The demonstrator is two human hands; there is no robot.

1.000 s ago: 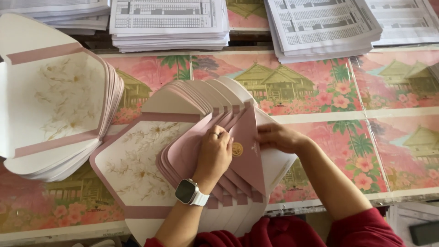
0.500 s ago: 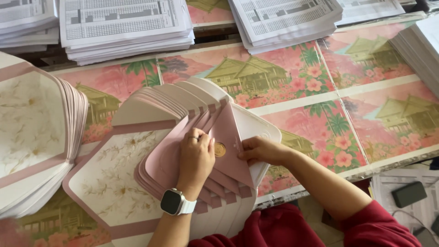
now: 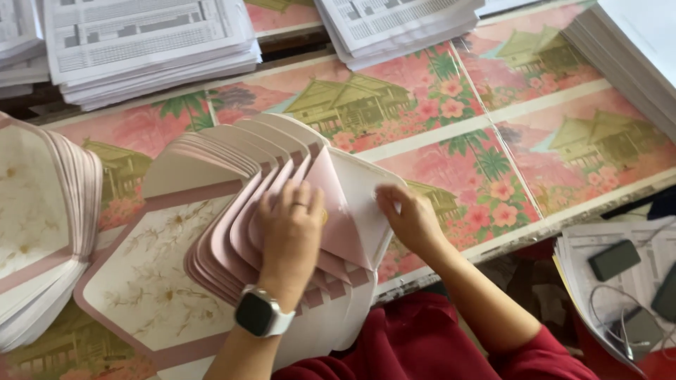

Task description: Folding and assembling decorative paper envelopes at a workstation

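The fanned stack of pink envelopes [image 3: 232, 239] lies flat near the table's front edge, flaps overlapping like scales; the top envelope [image 3: 352, 211] has its pointed pink flap folded down, its white side panel showing on the right; beneath lies an unfolded sheet [image 3: 151, 281], cream with pale flowers, bordered pink.

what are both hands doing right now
Left hand: open, palm flat on the fanned pink envelopes.
Right hand: fingers pressing the top envelope's flap.
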